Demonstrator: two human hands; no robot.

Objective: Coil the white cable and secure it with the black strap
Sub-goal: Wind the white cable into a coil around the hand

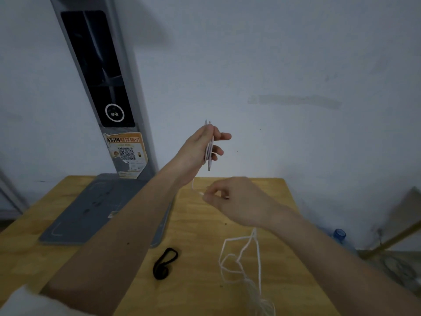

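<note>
My left hand [200, 149] is raised above the far edge of the wooden table [200, 236], gripping a short folded bundle of the white cable [209, 153] held upright. A thin strand drops from that bundle to my right hand [237, 200], which pinches it between its fingertips just below. The remaining white cable lies in loose kinked loops [239, 261] on the table under my right forearm, trailing off the near edge. The black strap [164, 263] lies curled in a loop on the table, between my two forearms, untouched.
A grey flat base plate [91, 210] with a tall grey column [102, 87] carrying an orange QR sticker [127, 151] stands at the table's back left. A pale wall rises behind. A blue bottle [339, 236] and clutter sit on the floor to the right.
</note>
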